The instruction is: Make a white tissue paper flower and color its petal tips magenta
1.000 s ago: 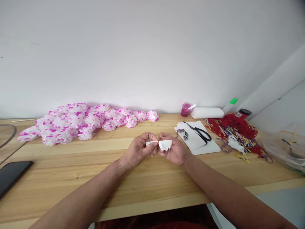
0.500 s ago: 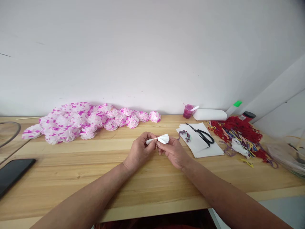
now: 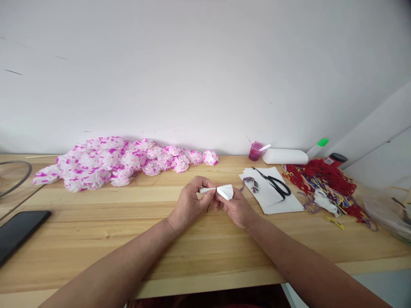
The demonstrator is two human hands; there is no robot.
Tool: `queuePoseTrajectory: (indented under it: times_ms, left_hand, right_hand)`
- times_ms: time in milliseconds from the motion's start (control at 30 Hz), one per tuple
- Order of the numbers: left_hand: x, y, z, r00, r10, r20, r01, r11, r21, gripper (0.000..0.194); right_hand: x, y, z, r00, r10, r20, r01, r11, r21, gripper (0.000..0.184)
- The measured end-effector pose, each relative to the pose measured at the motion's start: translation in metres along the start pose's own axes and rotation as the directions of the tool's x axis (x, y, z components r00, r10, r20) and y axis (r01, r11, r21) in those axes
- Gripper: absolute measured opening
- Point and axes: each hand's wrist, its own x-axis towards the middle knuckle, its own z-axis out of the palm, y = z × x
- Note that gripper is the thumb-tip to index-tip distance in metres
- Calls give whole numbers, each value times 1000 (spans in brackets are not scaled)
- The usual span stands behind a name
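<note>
A pleated white paper (image 3: 225, 192) is pinched narrow at its middle, where a dark strand of yarn (image 3: 215, 189) goes around it, and both ends fan out. My left hand (image 3: 191, 201) is closed on its left half near the tied waist. On the other side, my right hand (image 3: 236, 208) holds the right half, thumb in front and fingers curled beneath. A short dark yarn end hangs between the hands. To the right lies a stack of white paper sheets (image 3: 272, 206), with black scissors (image 3: 276, 184) and some multicolored yarn (image 3: 252, 184) on it.
Pink-spotted white paper flowers (image 3: 93, 164) are heaped along the wall. A pink cup (image 3: 255, 151), a white roll (image 3: 285, 156), a red jar (image 3: 335, 160) and tangled red yarn (image 3: 335, 177) sit at the right. A phone (image 3: 22, 231) lies at the left on the wooden table (image 3: 105, 239).
The white paper has turned slightly, and its right fan is spread wider. The dark yarn around its waist shows more clearly. The whole view has shifted a little; both hands keep their hold.
</note>
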Motion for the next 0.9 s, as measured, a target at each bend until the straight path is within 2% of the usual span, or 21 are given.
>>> queuePoseTrajectory:
  times_ms: [167,400,533,733,900]
  left_hand:
    - [3,-1,-6,997,61,40,-64,994,83,10]
    - [6,-4,-12,983,132,125,-140,989,53,21]
    - [6,-2,-14,978,156,141,-164,985,51,17]
    - [6,0,-14,980,99,171,-107,994,34,8]
    - [5,-3,-12,974,-9,225,30,995,-93,10]
  right_hand:
    - [0,-5,-5,997,-30,75,37,995,-89,11]
    - [0,-10,-12,989,-107,100,135,930,-342,12]
    - [0,-11,-12,991,-83,107,119,913,-391,10]
    - [-1,-15,-14,994,-9,112,54,913,-404,5]
    - [-2,-20,-11,976,143,165,-74,928,-365,16]
